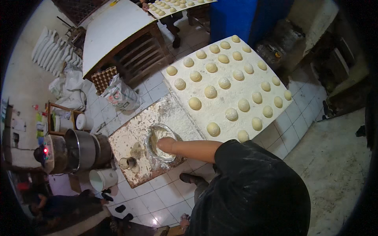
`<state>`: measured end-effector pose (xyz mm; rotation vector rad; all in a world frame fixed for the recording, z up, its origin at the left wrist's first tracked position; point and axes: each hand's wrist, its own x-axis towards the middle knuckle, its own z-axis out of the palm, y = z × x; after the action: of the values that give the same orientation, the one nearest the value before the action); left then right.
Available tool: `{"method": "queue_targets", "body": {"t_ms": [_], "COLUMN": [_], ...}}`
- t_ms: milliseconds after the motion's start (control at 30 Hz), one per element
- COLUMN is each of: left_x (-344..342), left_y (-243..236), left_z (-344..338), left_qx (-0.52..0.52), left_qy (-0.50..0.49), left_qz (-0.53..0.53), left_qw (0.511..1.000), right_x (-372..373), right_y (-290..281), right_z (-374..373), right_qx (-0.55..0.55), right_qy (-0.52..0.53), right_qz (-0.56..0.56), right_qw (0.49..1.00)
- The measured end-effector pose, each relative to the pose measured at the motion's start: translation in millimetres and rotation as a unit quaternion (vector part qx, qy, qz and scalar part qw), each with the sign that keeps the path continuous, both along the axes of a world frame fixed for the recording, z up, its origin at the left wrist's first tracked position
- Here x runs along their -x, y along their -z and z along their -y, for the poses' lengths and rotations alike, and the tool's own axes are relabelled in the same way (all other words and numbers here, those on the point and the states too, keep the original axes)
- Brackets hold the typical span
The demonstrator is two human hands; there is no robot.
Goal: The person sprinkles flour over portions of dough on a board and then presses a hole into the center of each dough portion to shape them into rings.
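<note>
From my end, the right hand sat in flour, bowl around it, grip and spread untellable; I judged it scooping, next needing a lift clear.

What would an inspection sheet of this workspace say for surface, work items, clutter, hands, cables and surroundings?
Surface: low, worn worktop, powder-dusted; beside it a powdered board.
Job's things: pale dough balls spread over the board; a round bowl of pale powder and a small container on the worktop.
Clutter: egg tray, bag and white bucket near the worktop.
Hands: right hand in the bowl, fingers hidden; left hand not clearly made out.
Cables: nothing seen for certain.
Surroundings: tiled floor; white-topped table; large metal pot at left; another person's hand at a tray of dough, top edge.
</note>
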<state>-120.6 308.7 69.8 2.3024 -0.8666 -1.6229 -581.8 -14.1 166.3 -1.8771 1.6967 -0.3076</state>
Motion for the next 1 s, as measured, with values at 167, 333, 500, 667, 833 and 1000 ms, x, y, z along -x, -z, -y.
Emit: {"method": "queue_targets", "body": {"t_ms": [167,333,500,667,833,1000], "left_x": [16,18,37,20,2,-24], "left_y": [-10,-20,0,-17,-3,21], "left_z": [-26,-49,2,8,2,13], "left_qx": [-0.013,-0.007,0.005,0.018,0.034,0.114], "left_qy": [-0.051,-0.099,-0.073,-0.115,-0.035,0.36], "left_qz": [0.013,0.034,-0.001,0.022,0.026,0.103], "left_qw": [0.999,0.994,0.997,0.993,0.998,0.92], "right_x": [138,392,641,556,278,70], "right_y": [-43,-94,-136,-137,-117,-77], "right_z": [2,-26,-121,-117,-80,-48], "right_qx": [0.26,0.238,0.217,0.397,0.218,-0.016], "right_qy": [0.15,0.374,0.522,0.579,0.395,0.262], "right_qz": [0.2,0.232,-0.066,0.271,0.704,0.441], "right_qw": [0.933,0.866,0.822,0.658,0.548,0.858]}}
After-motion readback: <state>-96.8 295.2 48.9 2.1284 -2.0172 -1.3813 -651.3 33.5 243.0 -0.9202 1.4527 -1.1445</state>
